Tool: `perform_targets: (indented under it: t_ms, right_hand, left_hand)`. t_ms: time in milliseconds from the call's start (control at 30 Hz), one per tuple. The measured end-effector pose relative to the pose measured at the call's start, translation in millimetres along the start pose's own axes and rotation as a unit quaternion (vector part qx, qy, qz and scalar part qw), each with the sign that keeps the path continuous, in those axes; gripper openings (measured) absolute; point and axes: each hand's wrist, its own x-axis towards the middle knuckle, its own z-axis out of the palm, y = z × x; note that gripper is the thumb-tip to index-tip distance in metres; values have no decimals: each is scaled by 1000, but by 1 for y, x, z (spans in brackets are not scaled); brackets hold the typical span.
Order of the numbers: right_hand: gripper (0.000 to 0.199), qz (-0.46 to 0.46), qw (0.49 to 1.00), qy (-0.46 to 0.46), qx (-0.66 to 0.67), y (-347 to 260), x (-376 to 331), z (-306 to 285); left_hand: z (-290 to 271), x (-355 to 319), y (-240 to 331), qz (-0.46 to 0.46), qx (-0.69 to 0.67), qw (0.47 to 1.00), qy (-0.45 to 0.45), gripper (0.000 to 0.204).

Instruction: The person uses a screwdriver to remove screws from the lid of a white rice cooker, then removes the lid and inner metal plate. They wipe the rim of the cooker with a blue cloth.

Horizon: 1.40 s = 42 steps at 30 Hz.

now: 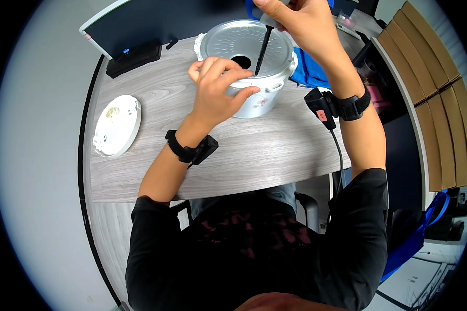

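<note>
A white pot-shaped appliance, resembling a rice cooker, stands on the table with a flower print on its side. Its round silver top has rings of slots and a dark hole. In my right hand is a screwdriver with a grey handle. The dark shaft slants down, its tip at the near rim of the silver top. My left hand lies at the same rim, index finger stretched out beside the tip, thumb apart below it. Any screw under the tip is too small to make out.
On the left of the table lies a round white cover. Behind stands a monitor on a black base. A blue cloth is right of the appliance. Brown cardboard boxes line the right; a cable hangs from my right wrist device.
</note>
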Motion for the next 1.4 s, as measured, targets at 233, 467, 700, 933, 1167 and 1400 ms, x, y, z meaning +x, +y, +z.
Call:
perform_targets:
  t_ms: [233, 467, 700, 933, 1167, 1400]
  right_hand:
    - [24, -6, 1000, -3, -26, 0, -3, 6]
    - [25, 5, 1000, -10, -3, 3, -2, 7]
    - [31, 5, 994, -99, 35, 1, -4, -4]
    - [35, 7, 964, -150, 218, 2, 0, -2]
    - [24, 59, 990, -123, 27, 7, 7, -2]
    - [29, 17, 991, -124, 42, 3, 3, -5]
  left_hand:
    - [-16, 14, 8, -46, -42, 996, -62, 17]
    - [-14, 27, -1, -74, -156, 980, -99, 23]
    - [-20, 41, 5, -154, -288, 933, -149, 30]
    - [-10, 43, -1, -215, -347, 904, -128, 20]
    - [-2, 46, -2, -223, -306, 921, -96, 17]
    - [-20, 50, 5, -144, -203, 954, -169, 20]
